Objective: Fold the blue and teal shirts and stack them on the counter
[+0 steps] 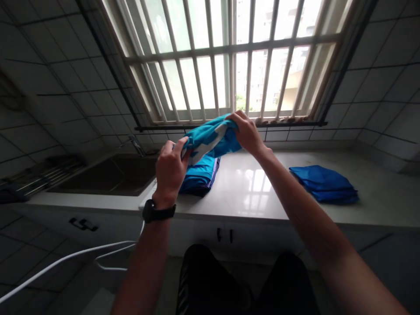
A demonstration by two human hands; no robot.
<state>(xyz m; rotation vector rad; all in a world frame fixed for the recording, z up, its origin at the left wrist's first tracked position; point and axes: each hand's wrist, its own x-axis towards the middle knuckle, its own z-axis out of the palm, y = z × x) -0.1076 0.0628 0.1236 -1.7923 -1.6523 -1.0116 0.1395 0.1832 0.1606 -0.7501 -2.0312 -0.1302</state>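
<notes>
A bright blue cloth with a white patch (213, 139), which looks like a garment, hangs bunched in the air between my two hands. My left hand (170, 168), with a black watch on its wrist, is closed on the cloth's near left end. Higher up, my right hand (246, 133) pinches the far right end. Just below the left part of the cloth, a stack of folded blue clothes (201, 175) lies on the counter, partly hidden by my left hand. Farther right sits a separate folded dark blue cloth (324, 183), beyond my right forearm.
A dark sink (108, 175) with a faucet (136, 145) is set into the white counter (251, 199) at left. Behind stands a barred window (229, 57). A white cable (75, 253) hangs at lower left. Cabinet handles (225, 235) stick out below the counter.
</notes>
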